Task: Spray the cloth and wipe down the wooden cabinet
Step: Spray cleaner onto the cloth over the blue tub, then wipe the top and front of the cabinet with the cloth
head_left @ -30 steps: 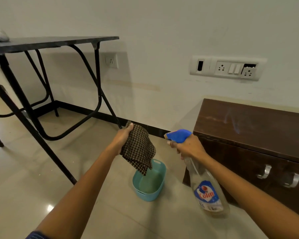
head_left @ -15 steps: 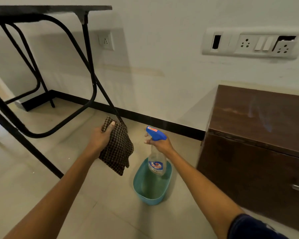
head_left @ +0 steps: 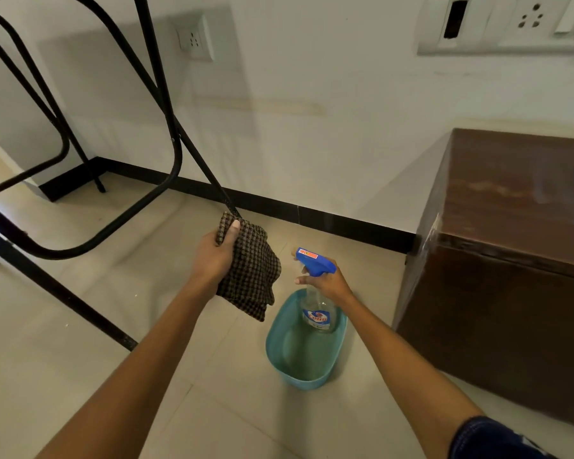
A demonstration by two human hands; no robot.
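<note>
My left hand [head_left: 212,256] grips a brown checked cloth [head_left: 251,276], which hangs bunched over the floor at centre. My right hand [head_left: 328,281] holds the neck of a clear spray bottle [head_left: 317,314] with a blue trigger head, its nozzle turned left towards the cloth. The bottle stands upright with its base inside a teal plastic basin [head_left: 292,362] on the floor. The dark wooden cabinet [head_left: 504,260] stands at the right against the wall, its top and left side showing.
A black metal folding table frame [head_left: 166,127] fills the upper left, one leg ending just behind the cloth. Wall sockets and a switch panel [head_left: 511,24] sit above the cabinet. The floor is pale tile with a black skirting along the wall.
My right hand has brought the bottle down from mid-air into the basin. The view has dropped and moved closer to the floor. The cloth stays in my left hand.
</note>
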